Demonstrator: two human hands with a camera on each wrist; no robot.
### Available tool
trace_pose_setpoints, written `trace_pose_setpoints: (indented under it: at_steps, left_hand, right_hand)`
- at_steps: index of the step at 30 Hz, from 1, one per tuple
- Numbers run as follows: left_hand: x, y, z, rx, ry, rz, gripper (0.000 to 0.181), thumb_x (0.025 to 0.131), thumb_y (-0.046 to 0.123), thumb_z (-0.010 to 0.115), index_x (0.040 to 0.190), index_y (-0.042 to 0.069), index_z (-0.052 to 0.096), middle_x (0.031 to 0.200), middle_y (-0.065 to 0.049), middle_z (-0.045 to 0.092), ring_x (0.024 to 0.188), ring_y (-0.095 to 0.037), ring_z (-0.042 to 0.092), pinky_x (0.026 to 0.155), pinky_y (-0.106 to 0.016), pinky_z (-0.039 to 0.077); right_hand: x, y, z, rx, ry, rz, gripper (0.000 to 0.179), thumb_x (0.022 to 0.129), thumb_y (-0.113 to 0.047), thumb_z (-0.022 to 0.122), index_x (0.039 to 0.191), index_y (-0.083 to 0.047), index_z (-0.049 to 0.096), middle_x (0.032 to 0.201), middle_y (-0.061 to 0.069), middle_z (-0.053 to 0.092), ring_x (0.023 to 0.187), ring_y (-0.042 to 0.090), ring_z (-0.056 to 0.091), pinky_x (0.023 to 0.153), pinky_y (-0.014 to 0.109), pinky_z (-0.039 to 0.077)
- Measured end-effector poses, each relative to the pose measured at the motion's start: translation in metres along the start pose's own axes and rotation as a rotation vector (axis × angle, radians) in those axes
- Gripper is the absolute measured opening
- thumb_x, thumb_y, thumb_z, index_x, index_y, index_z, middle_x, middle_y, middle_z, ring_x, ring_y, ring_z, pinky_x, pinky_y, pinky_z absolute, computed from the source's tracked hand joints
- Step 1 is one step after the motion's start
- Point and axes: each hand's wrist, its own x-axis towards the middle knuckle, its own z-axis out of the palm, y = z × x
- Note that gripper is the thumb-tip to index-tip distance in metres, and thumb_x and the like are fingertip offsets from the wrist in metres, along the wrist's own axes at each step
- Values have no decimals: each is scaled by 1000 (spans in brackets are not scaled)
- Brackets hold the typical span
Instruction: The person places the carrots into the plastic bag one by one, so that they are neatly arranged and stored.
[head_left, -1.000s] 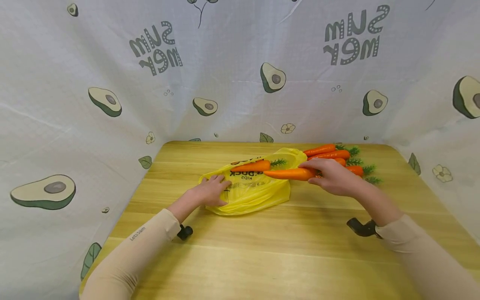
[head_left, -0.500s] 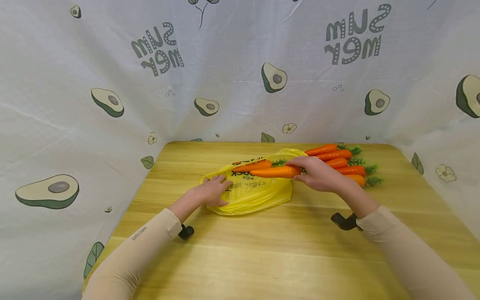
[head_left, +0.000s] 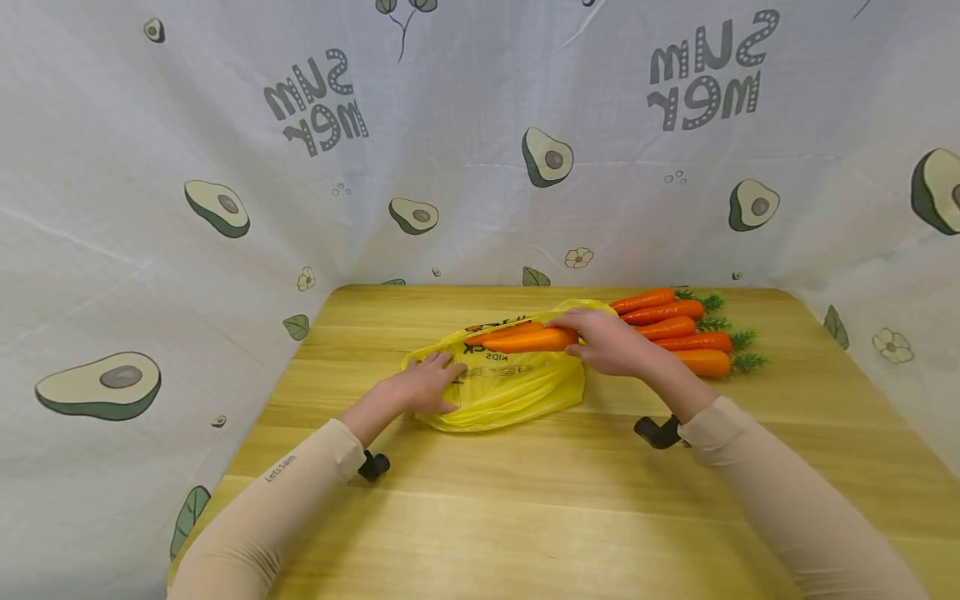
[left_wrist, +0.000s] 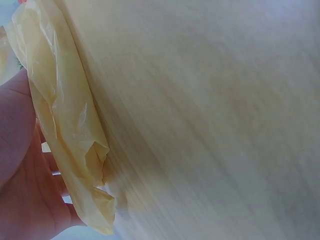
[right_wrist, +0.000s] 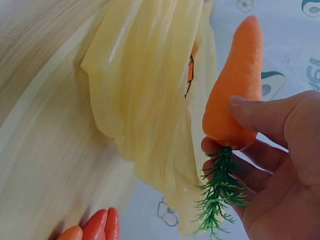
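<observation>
My right hand pinches an orange carrot near its leafy end, thumb on one side and fingers on the other. In the right wrist view the held carrot has green leaves hanging below the fingers. It is over the mouth of a yellow plastic bag with dark print, which lies on its side. Another carrot lies within the bag, partly hidden behind the held one. My left hand rests spread at the bag's left end; the left wrist view shows its fingers partly behind the plastic.
Several carrots with green tops lie side by side on the wooden table, right of the bag. A white curtain printed with avocados surrounds the table's back and sides. A black fitting sits at the right wrist.
My right hand has moved left with the carrot, from beside the pile to over the bag's mouth. My left hand and the bag have stayed almost where they were.
</observation>
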Motion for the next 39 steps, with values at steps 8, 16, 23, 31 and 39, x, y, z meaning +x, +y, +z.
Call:
trace_pose_setpoints:
  at_steps: [8,16,23,31,39]
  left_hand:
    - [1,0,1,17,-4,-4,77,97,45,65,160,20,30,167,-16,18,154,-37,18,119,-66,20]
    - [3,-4,4,31,9,5,77,96,46,66,160,21,29,167,-14,19,155,-36,18,119,-66,20]
    - [3,-5,6,42,17,3,78,96,47,65,160,23,29,168,-13,19,155,-35,17,119,-67,16]
    - [5,-5,7,51,31,7,77,95,45,68,159,24,31,167,-12,21,154,-34,19,119,-69,14]
    - [4,-7,7,46,35,12,77,95,44,68,159,25,31,167,-12,22,154,-34,19,118,-70,10]
  right_hand:
    - [17,-3,10,-20,-40,0,42,92,-5,70,134,-3,64,129,17,66,114,35,62,98,51,51]
    - [34,-3,22,-26,-87,42,42,93,-4,67,135,-5,63,132,17,64,116,35,62,101,51,50]
    - [46,1,31,-20,-116,74,43,94,-3,65,137,-5,62,135,18,62,121,36,60,104,52,48]
    - [53,9,39,-32,-57,137,45,95,-8,66,140,-11,60,143,15,59,131,39,54,105,66,36]
    - [57,15,42,-20,-23,143,45,95,-8,66,140,-12,60,143,15,59,133,38,53,106,72,31]
